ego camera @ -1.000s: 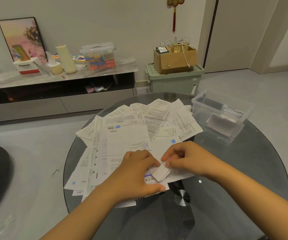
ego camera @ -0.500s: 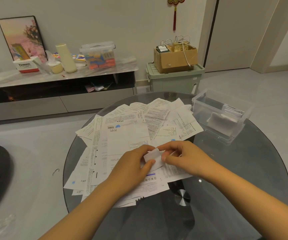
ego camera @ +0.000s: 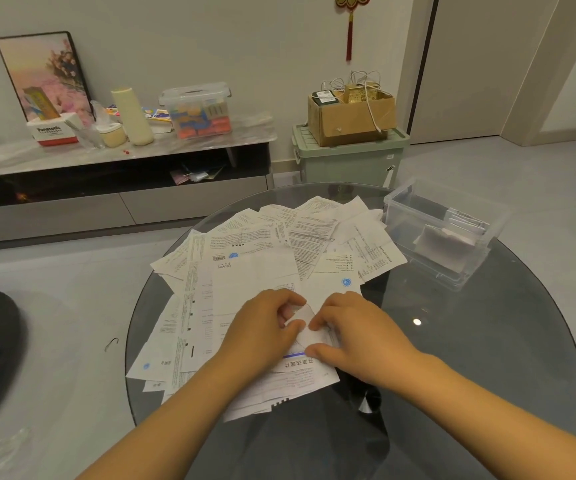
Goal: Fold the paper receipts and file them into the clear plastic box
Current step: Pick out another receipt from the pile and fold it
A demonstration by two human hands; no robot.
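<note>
Pinching the little receipt (ego camera: 305, 325) from both sides, left hand (ego camera: 265, 327) and right hand (ego camera: 352, 337) each have curled fingers on it, right over the pile (ego camera: 262, 261). Looks half folded, hard to tell. I'd line up the edges first, then press the crease against the table (ego camera: 487, 358). The box (ego camera: 442, 233) sits far right, a few folded ones already inside.
</note>
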